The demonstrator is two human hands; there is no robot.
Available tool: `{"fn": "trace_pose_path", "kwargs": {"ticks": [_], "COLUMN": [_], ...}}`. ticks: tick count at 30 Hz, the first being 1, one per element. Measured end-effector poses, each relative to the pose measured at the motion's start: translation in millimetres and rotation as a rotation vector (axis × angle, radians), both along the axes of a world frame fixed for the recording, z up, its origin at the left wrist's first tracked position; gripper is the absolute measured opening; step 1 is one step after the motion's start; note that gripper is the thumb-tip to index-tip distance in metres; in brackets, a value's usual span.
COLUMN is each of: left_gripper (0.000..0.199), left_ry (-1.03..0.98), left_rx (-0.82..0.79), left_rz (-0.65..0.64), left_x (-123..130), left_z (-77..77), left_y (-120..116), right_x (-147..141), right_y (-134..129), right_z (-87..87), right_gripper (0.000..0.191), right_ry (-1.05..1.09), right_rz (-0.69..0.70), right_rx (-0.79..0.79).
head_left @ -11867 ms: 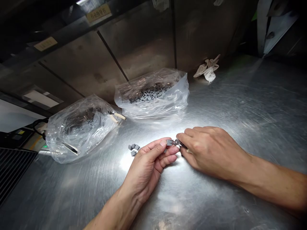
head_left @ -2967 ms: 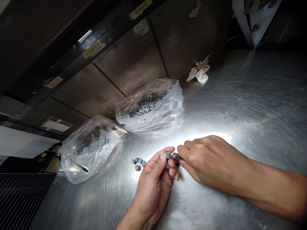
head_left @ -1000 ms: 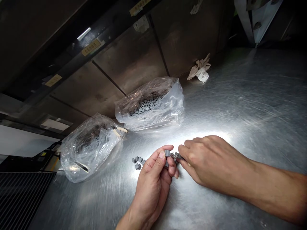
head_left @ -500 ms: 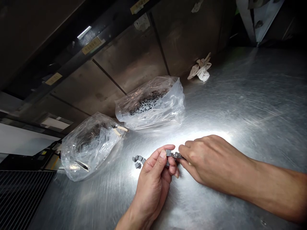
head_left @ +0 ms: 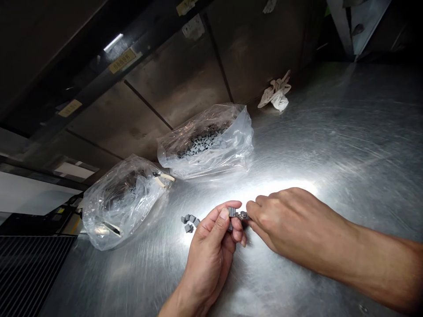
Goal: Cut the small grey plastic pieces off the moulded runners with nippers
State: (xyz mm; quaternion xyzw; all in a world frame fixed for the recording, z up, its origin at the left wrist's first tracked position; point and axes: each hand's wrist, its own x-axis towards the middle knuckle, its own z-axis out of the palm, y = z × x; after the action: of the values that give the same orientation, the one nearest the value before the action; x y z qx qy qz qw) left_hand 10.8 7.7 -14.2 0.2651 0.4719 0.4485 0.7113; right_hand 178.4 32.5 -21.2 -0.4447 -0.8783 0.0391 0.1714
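My left hand [head_left: 213,248] pinches a small grey ribbed block [head_left: 231,212] between thumb and forefinger. More grey shows under it, against the curled fingers. My right hand [head_left: 286,218] is closed around pliers or nippers [head_left: 243,215], whose metal jaws point left and meet the right edge of the block. The tool's handles are mostly hidden in the palm. Left of my left hand, several similar grey blocks [head_left: 189,228] lie loose on the metal table [head_left: 346,167].
A clear plastic bag [head_left: 246,132] full of grey blocks stands at the back. Another clear bag [head_left: 99,233] sits to its left, with cream-handled nippers [head_left: 164,178] and a second tool [head_left: 112,228] on it. A crumpled white glove or cloth [head_left: 277,96] lies near the back wall.
The view has shifted very slightly. Both hands keep the same grip, and the tool's jaws stay at the block's edge with the tool turned a little.
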Motion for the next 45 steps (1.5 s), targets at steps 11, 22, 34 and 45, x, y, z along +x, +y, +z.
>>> {"fn": "trace_pose_path", "kwargs": {"ticks": [11, 22, 34, 45], "left_gripper": [0.022, 0.021, 0.019, 0.022], "left_ry": [-0.029, -0.024, 0.659, 1.227], "left_rx": [-0.020, -0.079, 0.304, 0.703], "left_rz": [0.015, 0.087, 0.114, -0.045], "left_x": [-1, -11, -40, -11], "left_z": [-0.9, 1.1, 81.5, 93.3], "left_y": [0, 6, 112, 120], "right_x": [3, 5, -3, 6], "right_y": [4, 19, 21, 28], "right_z": [2.7, 4.4, -9.4, 8.4], "right_gripper": [0.014, 0.020, 0.022, 0.018], "right_ry": [-0.001, 0.017, 0.124, 0.232], "right_rz": [0.081, -0.120, -0.105, -0.163], "right_rx": [-0.012, -0.070, -0.124, -0.111]}}
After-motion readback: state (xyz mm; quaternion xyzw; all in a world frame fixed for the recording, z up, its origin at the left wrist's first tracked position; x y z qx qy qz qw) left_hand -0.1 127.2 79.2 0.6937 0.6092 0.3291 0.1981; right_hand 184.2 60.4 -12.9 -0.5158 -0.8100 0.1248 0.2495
